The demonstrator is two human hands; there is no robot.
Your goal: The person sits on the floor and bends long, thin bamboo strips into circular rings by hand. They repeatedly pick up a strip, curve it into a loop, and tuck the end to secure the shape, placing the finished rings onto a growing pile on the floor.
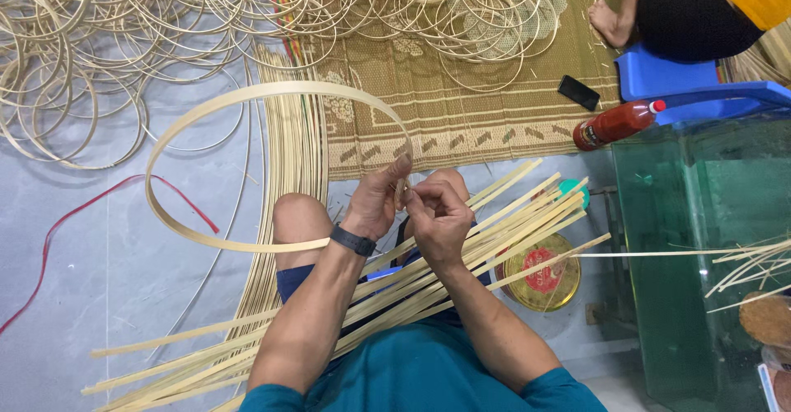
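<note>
- Bamboo strips [395, 297], long and flat, lie in a bundle across the person's lap, fanning out to both sides.
- Left hand [375, 202], watch on the wrist, is closed around the point where the bent strip's two ends overlap; thumb and fingers pinch it.
- Right hand [437, 214] is closed too, fingertips pinched on the same joint, touching the left hand.
- Bamboo hoop [247, 165] curves out to the left of both hands, held off the floor; its joint sits right inside the two grips.
- Step in hand, judging by the pose: fastening the hoop's overlapped ends. Next move likely calls for keeping the overlap tight while securing it.
- Round gold tin [544, 276] sits on the floor beside the right forearm.
- Red bottle [618, 124] and black phone [578, 92] lie further off.
- Finished hoops [124, 41] are piled far across the floor and woven mat [461, 115].
- Another person sits at the far right corner.
</note>
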